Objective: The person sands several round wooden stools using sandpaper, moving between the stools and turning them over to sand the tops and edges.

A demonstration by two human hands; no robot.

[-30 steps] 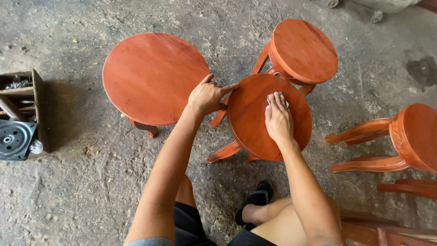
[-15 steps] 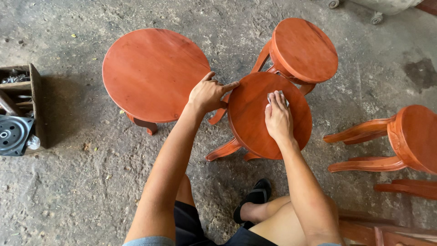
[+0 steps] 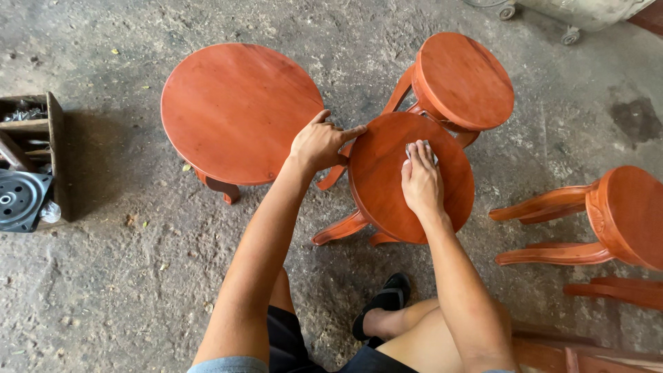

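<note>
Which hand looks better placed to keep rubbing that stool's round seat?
The right hand, probably: it lies flat on the stool seat over a small grey pad. The left hand only grips the seat's edge.

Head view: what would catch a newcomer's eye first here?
The cluster of reddish-orange round wooden stools on the grey concrete floor stands out, the largest round top at upper left. At centre, the right hand presses a small grey pad flat on the middle stool, while the left hand grips its rim. Another stool lies on its side at right.
</note>
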